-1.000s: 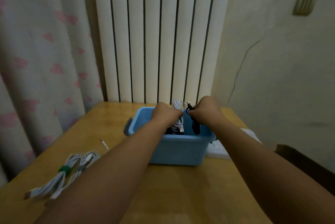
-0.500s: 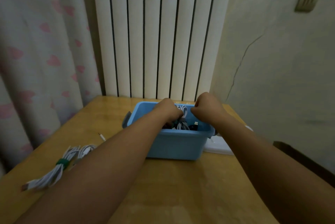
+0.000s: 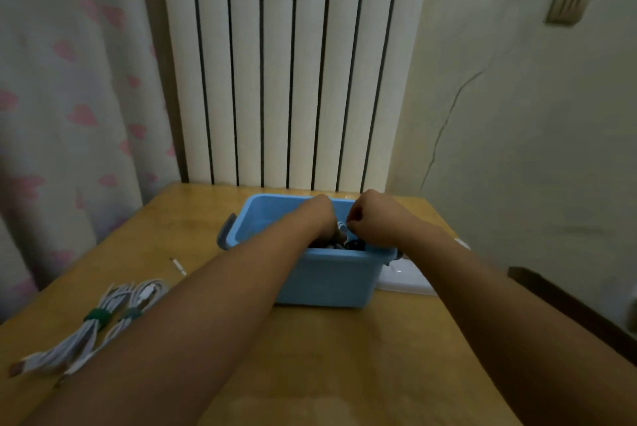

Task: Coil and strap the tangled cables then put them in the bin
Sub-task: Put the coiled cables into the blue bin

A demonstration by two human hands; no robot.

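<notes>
Wooden tabletop: both hands, left hand and right hand, clenched on cables inside blue plastic bin; two strapped white cable bundles at eight o'clock remain outside.

I find no legible text, label, brand, number or sign anywhere in my head view. The blue bin at 12 o'clock on the bench shows plain walls. The white cable bundles at 9 o'clock carry unmarked green straps; any print there is too small to read.
</notes>
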